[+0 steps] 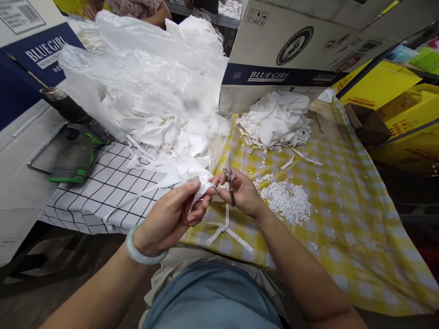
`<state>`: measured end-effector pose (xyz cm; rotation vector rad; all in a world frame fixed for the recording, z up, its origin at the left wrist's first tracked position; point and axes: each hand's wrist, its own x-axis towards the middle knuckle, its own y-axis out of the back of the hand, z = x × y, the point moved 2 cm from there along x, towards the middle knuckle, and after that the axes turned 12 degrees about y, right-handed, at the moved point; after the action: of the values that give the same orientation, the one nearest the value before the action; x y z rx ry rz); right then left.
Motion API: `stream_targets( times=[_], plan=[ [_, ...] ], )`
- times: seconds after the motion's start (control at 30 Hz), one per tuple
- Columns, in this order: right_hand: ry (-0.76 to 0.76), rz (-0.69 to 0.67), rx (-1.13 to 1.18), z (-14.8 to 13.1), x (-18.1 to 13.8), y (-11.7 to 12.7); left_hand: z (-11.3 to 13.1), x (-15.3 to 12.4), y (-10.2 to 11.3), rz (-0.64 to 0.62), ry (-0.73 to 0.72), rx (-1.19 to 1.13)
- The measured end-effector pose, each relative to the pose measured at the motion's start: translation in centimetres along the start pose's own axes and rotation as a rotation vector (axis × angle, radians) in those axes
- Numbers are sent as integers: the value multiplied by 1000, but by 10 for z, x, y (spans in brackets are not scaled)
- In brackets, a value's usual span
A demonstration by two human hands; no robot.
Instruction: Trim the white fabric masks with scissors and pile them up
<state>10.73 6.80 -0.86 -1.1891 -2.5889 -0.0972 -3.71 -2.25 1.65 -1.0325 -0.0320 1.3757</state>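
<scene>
White cloth (188, 170) is resting partly in the left hand (181, 203), above the near side of the worktop (343, 219), and a big white heap (164, 100) is lying just behind it. This hand is pinching a small part of the cloth between thumb and fingers. The right hand (243, 192) is holding scissors (230, 185) close beside the left fingertips; the blades are looking blurred, so I cannot tell if they are standing apart. Below the hands, a strap (226, 227) is spreading its two ends on the worktop. To the right, tiny scraps (288, 201) are forming a pile. For good cutting, I am thinking that the left hand should be keeping the cloth flat and tight, with its fingertips well away from the blades, and the right hand should be making short snips, with the tips in clear view.
</scene>
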Motion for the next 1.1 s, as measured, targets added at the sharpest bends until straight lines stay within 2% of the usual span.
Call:
stream_targets(
  times=[0.1, 0.2, 0.3, 0.37, 0.4, 0.47, 0.53, 0.6, 0.67, 0.77, 0.83, 0.93, 1.1],
  plan=[
    [-26, 102, 48, -4, 5, 5, 3, -10, 9, 48, -39, 179],
    [-10, 212, 37, -16, 1, 12, 6, -17, 6, 99, -115, 480],
    [-18, 340, 50, -22, -10, 8, 13, -18, -11, 136, -392, 801],
    [-63, 394, 93, -17, -23, -4, 15, -12, -26, 148, -608, 898],
    [-95, 414, 121, -12, -30, -10, 13, -5, -32, 129, -662, 888],
    [-161, 443, 176, -2, -46, -20, 3, 13, -39, 51, -629, 776],
    [-214, 458, 164, 4, -63, -20, -13, 33, -42, -15, -494, 613],
    [-247, 444, -21, 3, -81, -6, -30, 49, -41, -25, -384, 490],
    [-257, 401, -358, -5, -97, 15, -45, 59, -40, -13, -337, 450],
    [-222, 292, -796, -19, -113, 39, -59, 65, -41, 4, -326, 518],
    [-198, 220, -938, -24, -117, 46, -64, 67, -44, 16, -345, 593],
    [-222, 152, -1005, -24, -117, 47, -67, 69, -46, 31, -380, 690],
    [-276, 88, -968, -24, -114, 50, -67, 72, -46, 48, -394, 780]
  ],
)
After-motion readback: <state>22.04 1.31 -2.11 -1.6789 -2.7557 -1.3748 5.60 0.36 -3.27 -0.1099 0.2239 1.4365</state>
